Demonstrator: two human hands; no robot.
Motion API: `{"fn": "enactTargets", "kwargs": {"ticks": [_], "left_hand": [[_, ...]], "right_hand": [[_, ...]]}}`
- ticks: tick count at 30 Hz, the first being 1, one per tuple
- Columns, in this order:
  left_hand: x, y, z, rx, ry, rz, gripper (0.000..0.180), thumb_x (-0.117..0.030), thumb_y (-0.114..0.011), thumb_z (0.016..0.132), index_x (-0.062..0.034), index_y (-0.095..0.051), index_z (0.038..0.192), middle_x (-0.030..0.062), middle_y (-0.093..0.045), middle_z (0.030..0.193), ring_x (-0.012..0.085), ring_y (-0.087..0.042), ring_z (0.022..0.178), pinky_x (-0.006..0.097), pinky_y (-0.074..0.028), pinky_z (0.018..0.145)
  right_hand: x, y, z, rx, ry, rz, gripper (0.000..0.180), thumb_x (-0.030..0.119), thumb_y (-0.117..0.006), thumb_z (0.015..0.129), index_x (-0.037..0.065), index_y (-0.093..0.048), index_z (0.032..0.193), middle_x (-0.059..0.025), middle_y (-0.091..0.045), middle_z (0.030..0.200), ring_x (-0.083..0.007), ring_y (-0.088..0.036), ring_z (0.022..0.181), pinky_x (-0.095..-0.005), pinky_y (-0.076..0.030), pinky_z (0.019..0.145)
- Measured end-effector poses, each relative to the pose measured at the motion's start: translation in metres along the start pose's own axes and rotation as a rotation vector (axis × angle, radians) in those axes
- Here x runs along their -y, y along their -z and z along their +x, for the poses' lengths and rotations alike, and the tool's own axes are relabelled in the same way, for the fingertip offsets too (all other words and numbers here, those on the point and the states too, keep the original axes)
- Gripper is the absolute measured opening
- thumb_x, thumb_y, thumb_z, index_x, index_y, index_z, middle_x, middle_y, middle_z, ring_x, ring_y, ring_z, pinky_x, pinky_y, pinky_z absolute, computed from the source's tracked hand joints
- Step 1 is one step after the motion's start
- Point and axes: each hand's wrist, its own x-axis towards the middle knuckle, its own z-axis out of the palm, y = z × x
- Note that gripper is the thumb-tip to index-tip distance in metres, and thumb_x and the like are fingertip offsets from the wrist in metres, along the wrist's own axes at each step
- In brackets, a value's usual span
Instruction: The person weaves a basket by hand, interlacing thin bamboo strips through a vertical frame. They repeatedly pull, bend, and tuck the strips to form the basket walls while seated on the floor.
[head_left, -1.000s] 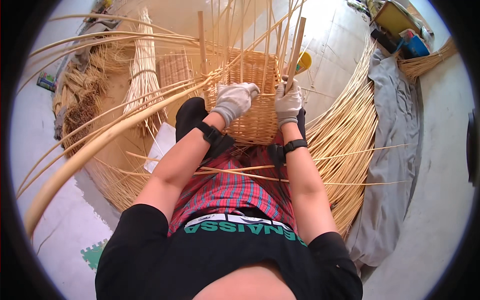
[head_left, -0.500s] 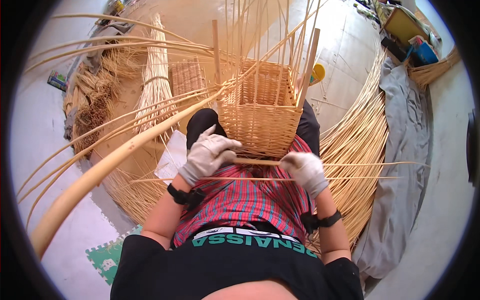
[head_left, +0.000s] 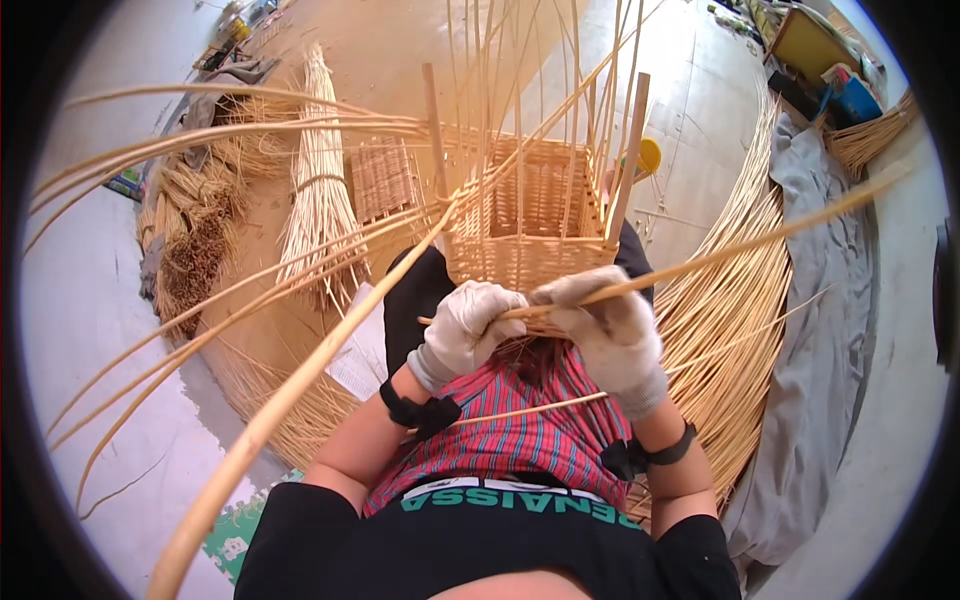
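Observation:
A part-woven, squarish wicker basket [head_left: 475,258] rests between my knees, with thin stakes and flat wooden uprights rising from its rim. Just in front of its near wall, both gloved hands are on a wicker rod [head_left: 760,240] that slants up to the right. My left hand [head_left: 466,328] pinches the rod near its left end. Close beside it, my right hand [head_left: 612,335] has the rod between thumb and fingers. Beneath them another thin rod [head_left: 535,409] crosses my lap. A thick rod [head_left: 300,385] runs from the basket's left corner toward the lower left.
A tied bundle of pale rods [head_left: 322,165] and a small woven piece [head_left: 386,178] lie at the left. To the right spreads a large heap of rods [head_left: 725,300] beside grey cloth [head_left: 825,250]. A yellow container [head_left: 649,157] stands beyond the basket.
Both hands have risen toward the basket and come closer together. The rod between them has turned from nearly level to slanting up to the right. The whole view has shifted slightly.

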Motion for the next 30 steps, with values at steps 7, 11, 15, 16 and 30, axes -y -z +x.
{"fn": "enactTargets", "kwargs": {"ticks": [7, 11, 15, 16, 30], "left_hand": [[0.053, 0.002, -0.006, -0.276, 0.438, 0.165, 0.043, -0.005, -0.071, 0.091, -0.0064, -0.058, 0.132, 0.0084, -0.071, 0.110, 0.0247, -0.069, 0.103, 0.032, -0.055, 0.089], [0.084, -0.019, -0.002, -0.279, 0.474, 0.329, 0.072, -0.008, -0.072, 0.090, -0.0159, -0.041, 0.155, 0.0104, -0.068, 0.131, 0.0279, -0.070, 0.112, 0.035, -0.056, 0.087], [0.086, -0.021, -0.007, -0.286, 0.446, 0.493, 0.069, -0.009, -0.067, 0.094, -0.0182, -0.039, 0.155, 0.0107, -0.070, 0.126, 0.0330, -0.071, 0.102, 0.038, -0.057, 0.082], [0.080, -0.018, -0.004, -0.273, 0.527, 0.392, 0.067, -0.007, -0.064, 0.095, -0.0179, -0.038, 0.156, 0.0110, -0.070, 0.125, 0.0321, -0.072, 0.100, 0.039, -0.057, 0.080], [0.086, -0.020, -0.006, -0.258, 0.541, 0.195, 0.043, -0.011, -0.052, 0.105, -0.0123, -0.049, 0.148, 0.0147, -0.068, 0.128, 0.0176, -0.072, 0.086, 0.031, -0.057, 0.067]], "right_hand": [[0.025, 0.071, 0.021, -0.467, 0.060, -0.083, 0.014, 0.001, -0.063, 0.098, 0.002, -0.054, 0.109, -0.0153, -0.070, 0.099, -0.0217, -0.073, 0.086, -0.0286, -0.061, 0.066], [0.000, 0.097, -0.006, -0.677, 0.136, -0.056, 0.009, 0.005, -0.062, 0.101, 0.004, -0.057, 0.108, -0.0143, -0.070, 0.099, -0.0232, -0.072, 0.087, -0.0294, -0.063, 0.068], [-0.054, 0.101, -0.020, -0.845, 0.015, 0.042, 0.010, 0.010, -0.068, 0.098, 0.008, -0.063, 0.106, -0.0088, -0.070, 0.097, -0.0214, -0.073, 0.086, -0.0302, -0.064, 0.068], [-0.068, 0.094, -0.024, -0.876, -0.021, 0.117, 0.011, 0.009, -0.068, 0.098, 0.010, -0.063, 0.107, -0.0081, -0.071, 0.097, -0.0209, -0.073, 0.086, -0.0309, -0.065, 0.069], [-0.097, 0.114, -0.027, -0.782, -0.244, 0.331, 0.009, 0.009, -0.066, 0.099, 0.009, -0.061, 0.106, -0.0081, -0.070, 0.097, -0.0205, -0.072, 0.090, -0.0286, -0.063, 0.073]]}}
